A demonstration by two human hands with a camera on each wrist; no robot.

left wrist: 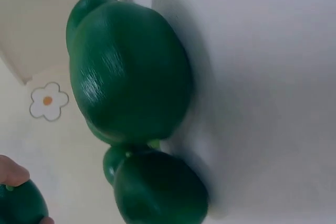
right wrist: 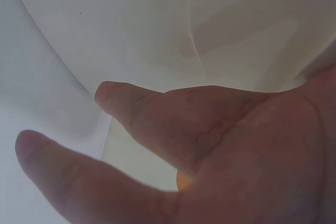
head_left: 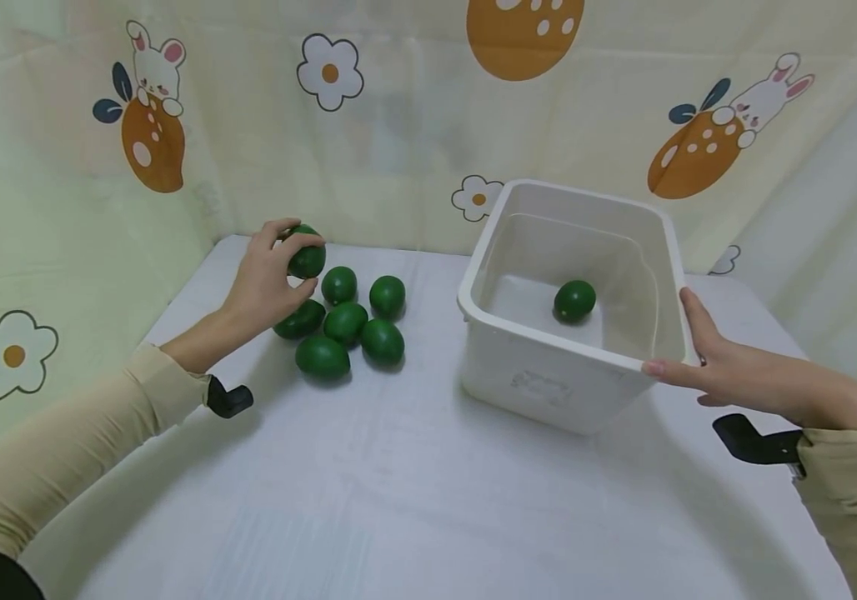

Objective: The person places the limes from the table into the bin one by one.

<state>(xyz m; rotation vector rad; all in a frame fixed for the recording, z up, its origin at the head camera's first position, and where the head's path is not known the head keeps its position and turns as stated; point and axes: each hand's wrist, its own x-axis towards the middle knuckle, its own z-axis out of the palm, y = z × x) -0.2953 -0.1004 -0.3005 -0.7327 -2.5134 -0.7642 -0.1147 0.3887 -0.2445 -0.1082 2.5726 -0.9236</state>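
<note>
My left hand (head_left: 263, 279) holds a smooth, dark green oval fruit (head_left: 308, 260) between thumb and fingers, raised behind a cluster. Several matching green fruits (head_left: 323, 358) lie close together on the table below and to the right of that hand. In the left wrist view the held fruit (left wrist: 21, 205) shows at the lower left, and a larger-looking fruit (left wrist: 131, 72) fills the middle. My right hand (head_left: 751, 379) touches the right front corner of a white plastic bin (head_left: 503, 367), fingers extended along its side. One green fruit (head_left: 574, 301) sits inside the bin.
A white cloth covers the table (head_left: 398, 483). Behind it hangs a pale curtain (head_left: 398, 142) printed with flowers and rabbits, close to the table's far edge. The tall bin walls stand at the right of the table.
</note>
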